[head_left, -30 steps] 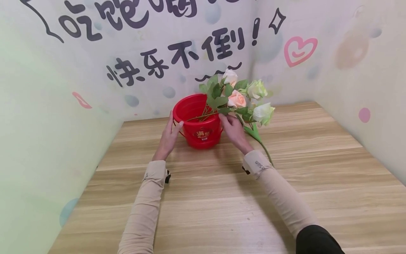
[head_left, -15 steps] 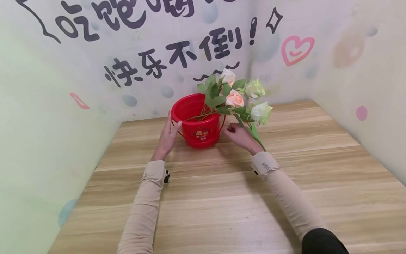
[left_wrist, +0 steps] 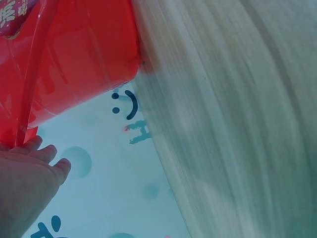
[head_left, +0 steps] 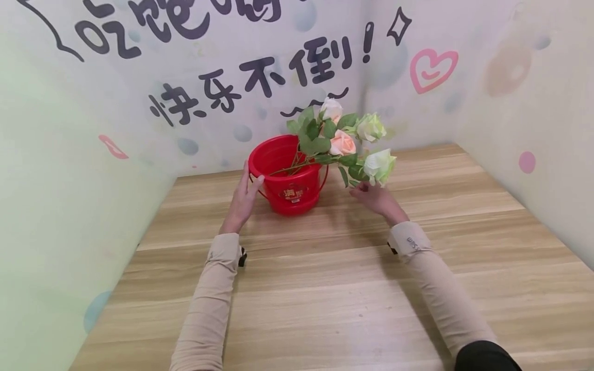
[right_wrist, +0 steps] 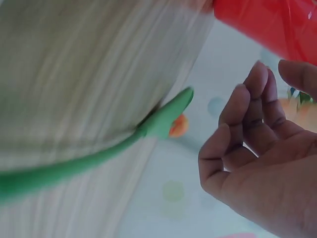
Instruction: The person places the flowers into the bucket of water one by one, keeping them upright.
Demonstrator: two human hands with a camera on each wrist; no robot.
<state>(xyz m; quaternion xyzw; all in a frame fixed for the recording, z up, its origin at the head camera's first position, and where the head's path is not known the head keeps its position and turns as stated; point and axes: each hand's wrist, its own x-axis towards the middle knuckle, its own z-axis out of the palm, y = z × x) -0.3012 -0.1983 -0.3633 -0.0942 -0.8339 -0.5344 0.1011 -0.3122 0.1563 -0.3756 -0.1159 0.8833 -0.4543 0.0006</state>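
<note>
A red bucket stands at the back of the table with artificial roses leaning over its right rim. A peach rose, a pale pink rose and greenish-white roses show among green leaves. My left hand rests against the bucket's left side, thumb toward the front and fingers fairly straight. Right of the bucket, my right hand is just below the lower white rose, its fingers loosely bent with nothing between them. In the right wrist view, a thick green stem with a leaf and an orange bit lies beside that hand.
The wood-grain table meets patterned walls at the back and both sides. A red carrying handle hangs along the bucket's outside. Dark lettering and a pink heart mark the back wall.
My right hand has let go at the bucket's right rim and moved right, under the white rose. My left hand stays at the bucket, and the roses still lean over the rim.
</note>
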